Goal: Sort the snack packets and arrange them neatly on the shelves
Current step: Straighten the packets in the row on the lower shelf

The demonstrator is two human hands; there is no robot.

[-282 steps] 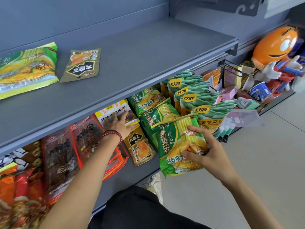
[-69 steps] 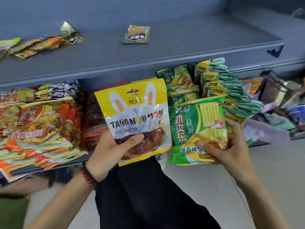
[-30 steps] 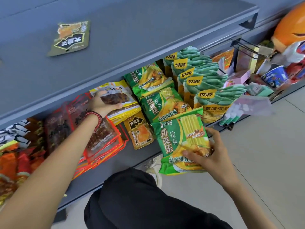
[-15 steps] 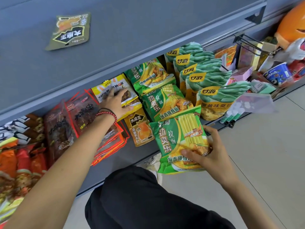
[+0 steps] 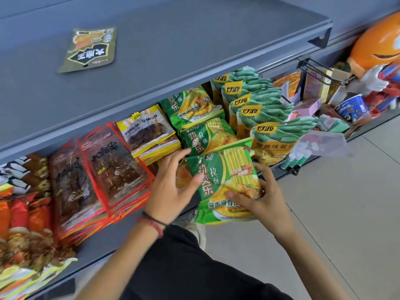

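- Green noodle packet point(image 5: 225, 182): held in the right hand point(image 5: 266, 204) at the front lip of the lower shelf point(image 5: 101, 245). Its bottom seam hangs out past the edge, over the floor.
- Right fingers point(image 5: 262, 169) curl round the packet's right edge from behind, with the thumb pressed low on the front face. That's a pinch grip, closed on the packet.
- Left hand point(image 5: 171, 191): fingers spread and straight, holding nothing. The thumb sits at the packet's left edge; it's blurred, so I can't tell if it touches.
- Handling, my read: a light, air-puffed film pillow with a brittle noodle block inside. The film is glossy, so it will likely slip under a one-thumb pinch. A hard squeeze probably cracks the block.
- Best hold: both side edges, fingers behind the block, thumbs on the front. Stay off the thin end seams, which would just fold and let the bag swing.
- Likely slot: the row just beyond the left fingertips, where two matching green packets point(image 5: 207, 137) lean one behind the other. This one would overlap in front of them.
- Under the left palm: a small orange packet point(image 5: 183, 176), partly hidden. It may snag the bottom seam as the green one slides in.
- Little-finger side of the left hand: yellow packets point(image 5: 149, 133) and red-edged packets point(image 5: 112, 167), lying stacked.
- Beyond the right fingers: teal-and-yellow bags point(image 5: 262, 109) standing close, so there's little side room.
- Upper shelf point(image 5: 194, 50): one olive packet point(image 5: 91, 48), well apart from both hands.
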